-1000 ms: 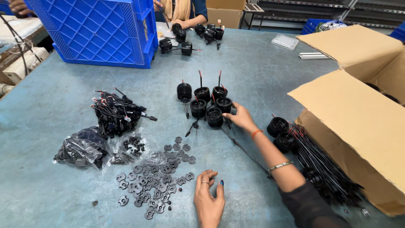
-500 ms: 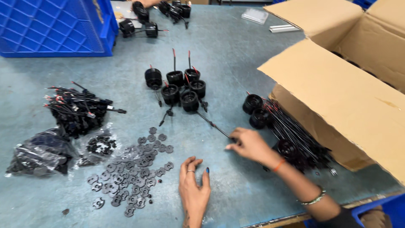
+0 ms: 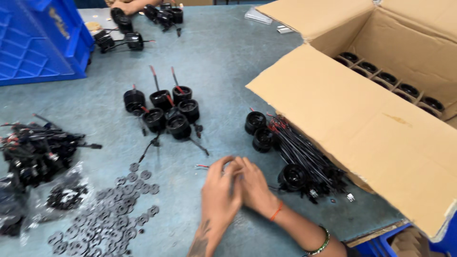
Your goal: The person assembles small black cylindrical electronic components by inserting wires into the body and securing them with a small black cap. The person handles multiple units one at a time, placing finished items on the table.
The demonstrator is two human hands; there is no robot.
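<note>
A big open cardboard box (image 3: 362, 119) lay on its side over the right of the grey table (image 3: 228, 57), and a blue crate (image 3: 33, 43) stood at the far left. Near the front edge, the left hand (image 3: 220, 196) and right hand (image 3: 254, 186) met, fingers curled and pressed together around a thin wire (image 3: 202, 166); whether they pinched it I could not tell. Just right lay small black motors (image 3: 293, 177), with flat black washers (image 3: 114, 214) scattered to the left.

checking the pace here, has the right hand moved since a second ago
Yes. The right hand was touching the cluster of upright black motors; now it is pulled back toward the person, nearer the table edge, pressed against the left hand, apart from the cluster.
</note>
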